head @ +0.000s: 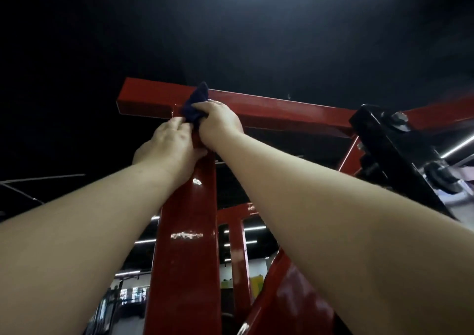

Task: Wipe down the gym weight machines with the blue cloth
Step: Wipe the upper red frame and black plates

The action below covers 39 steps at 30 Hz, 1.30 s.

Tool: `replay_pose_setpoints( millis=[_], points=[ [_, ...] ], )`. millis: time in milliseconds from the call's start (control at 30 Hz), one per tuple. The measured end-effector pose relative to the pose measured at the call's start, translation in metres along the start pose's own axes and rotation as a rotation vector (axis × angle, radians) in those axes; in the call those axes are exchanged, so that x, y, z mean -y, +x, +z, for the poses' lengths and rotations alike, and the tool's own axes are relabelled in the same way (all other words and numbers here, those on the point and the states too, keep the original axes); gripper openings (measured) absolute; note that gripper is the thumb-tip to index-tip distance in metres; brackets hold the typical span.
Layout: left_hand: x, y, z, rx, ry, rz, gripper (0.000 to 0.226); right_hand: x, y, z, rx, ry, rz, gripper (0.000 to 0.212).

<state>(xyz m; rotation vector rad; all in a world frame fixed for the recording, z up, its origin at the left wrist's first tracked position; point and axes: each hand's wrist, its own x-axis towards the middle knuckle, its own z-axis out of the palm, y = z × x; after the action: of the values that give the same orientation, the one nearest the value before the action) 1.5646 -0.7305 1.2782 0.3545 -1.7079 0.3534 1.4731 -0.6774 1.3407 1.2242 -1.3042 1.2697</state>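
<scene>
— What is seen at the top of the red upright post [187, 232]?

— The post is met there by a red crossbeam [269, 109], and the joint between them is covered by both hands. The blue cloth [195, 104] is bunched right at that joint, pressed against the face of the crossbeam just above the post's top end. It looks very dark, almost navy, in this light.

— By which hand is the cloth held?

— It is gripped by the right hand [218, 122], whose fingers are curled over the lower part of the bundle, while a peak of fabric is left sticking up past the crossbeam's upper edge. The cloth's lower left edge is also touched by the fingertips of the left hand [166, 150].

— And how is the left hand set otherwise?

— It is laid against the post's top end, just below the cloth, with the thumb wrapped round the post's right edge. Whether the cloth is actually pinched by its fingers cannot be told; they are only seen reaching it.

— What else is placed around the post?

— To the right of the post, a black bracket [384, 140] with bolts is fixed where the crossbeam runs out toward the edge of view. A second, thinner red upright [237, 257] is set behind the post on its right, and a slanted red frame member [287, 296] is seen lower right of it. Strip lights and a dim gym floor are visible far beyond the post's lower part, under a dark ceiling.
</scene>
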Motion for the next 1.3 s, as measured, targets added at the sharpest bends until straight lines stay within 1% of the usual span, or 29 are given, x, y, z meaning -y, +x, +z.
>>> replay_pose_setpoints(
  millis=[33, 100, 133, 200, 267, 333, 400, 467, 600, 667, 700, 800, 833, 900, 967, 1033, 1067, 1100, 1133, 1167, 1233, 1267, 1300],
  points=[
    [-0.002, -0.011, 0.003, -0.003, -0.027, -0.032, 0.061, 0.001, -0.019, 0.005, -0.028, 0.098, 0.058, 0.044],
    [-0.004, -0.036, 0.009, 0.020, -0.009, -0.054, 0.070, -0.003, -0.057, 0.010, -0.052, 0.244, 0.223, 0.045],
    [-0.003, -0.049, 0.012, 0.032, -0.004, -0.043, 0.074, -0.007, -0.077, 0.012, -0.042, 0.290, 0.300, 0.045],
    [0.004, -0.070, 0.012, 0.059, -0.013, -0.006, 0.074, -0.012, -0.100, 0.014, 0.014, 0.288, 0.379, 0.044],
    [0.011, -0.081, 0.006, 0.124, 0.010, 0.027, 0.079, -0.007, -0.092, 0.007, 0.058, 0.261, 0.372, 0.042],
    [0.014, -0.085, -0.002, 0.210, 0.067, 0.050, 0.085, 0.000, -0.068, -0.003, 0.097, 0.220, 0.300, 0.043],
    [0.012, -0.091, -0.007, 0.252, 0.103, 0.081, 0.085, -0.001, -0.044, -0.007, 0.116, 0.253, 0.258, 0.052],
    [0.011, -0.101, -0.007, 0.256, 0.129, 0.122, 0.082, -0.006, -0.031, -0.003, 0.151, 0.320, 0.273, 0.056],
    [0.017, -0.121, -0.011, 0.273, 0.178, 0.202, 0.081, -0.005, -0.075, 0.006, 0.114, 0.322, 0.360, 0.052],
    [0.019, -0.126, -0.013, 0.295, 0.202, 0.215, 0.083, -0.007, -0.107, 0.007, 0.135, 0.270, 0.419, 0.049],
    [0.020, -0.127, -0.013, 0.304, 0.217, 0.218, 0.083, -0.008, -0.113, 0.007, 0.143, 0.267, 0.409, 0.049],
    [0.019, -0.125, -0.014, 0.310, 0.201, 0.205, 0.083, -0.001, -0.097, -0.003, 0.161, 0.370, 0.333, 0.040],
    [0.019, -0.125, -0.014, 0.315, 0.187, 0.196, 0.083, 0.002, -0.091, -0.007, 0.170, 0.413, 0.353, 0.039],
    [0.019, -0.130, -0.017, 0.315, 0.171, 0.181, 0.082, 0.009, -0.090, -0.009, 0.172, 0.489, 0.396, 0.045],
    [0.019, -0.142, -0.021, 0.334, 0.205, 0.216, 0.083, 0.011, -0.115, -0.008, 0.187, 0.365, 0.406, 0.051],
    [0.017, -0.161, -0.024, 0.355, 0.250, 0.277, 0.082, 0.013, -0.163, -0.005, 0.246, 0.205, 0.479, 0.061],
    [0.017, -0.172, -0.024, 0.366, 0.271, 0.306, 0.078, 0.012, -0.188, -0.007, 0.285, 0.173, 0.521, 0.066],
    [0.018, -0.183, -0.024, 0.356, 0.275, 0.346, 0.073, 0.009, -0.206, -0.007, 0.305, 0.178, 0.523, 0.068],
    [0.020, -0.192, -0.024, 0.301, 0.250, 0.401, 0.069, 0.006, -0.211, -0.007, 0.325, 0.186, 0.494, 0.066],
    [0.023, -0.199, -0.023, 0.229, 0.236, 0.455, 0.065, 0.004, -0.205, -0.009, 0.303, 0.216, 0.468, 0.064],
    [0.032, -0.210, -0.016, 0.116, 0.212, 0.506, 0.051, -0.002, -0.175, -0.008, 0.189, 0.318, 0.480, 0.060],
    [0.036, -0.217, -0.011, 0.093, 0.195, 0.518, 0.048, 0.003, -0.165, -0.008, 0.136, 0.347, 0.471, 0.058],
    [0.037, -0.227, -0.007, 0.126, 0.167, 0.517, 0.052, 0.010, -0.163, -0.007, 0.104, 0.321, 0.428, 0.056]
  ],
)
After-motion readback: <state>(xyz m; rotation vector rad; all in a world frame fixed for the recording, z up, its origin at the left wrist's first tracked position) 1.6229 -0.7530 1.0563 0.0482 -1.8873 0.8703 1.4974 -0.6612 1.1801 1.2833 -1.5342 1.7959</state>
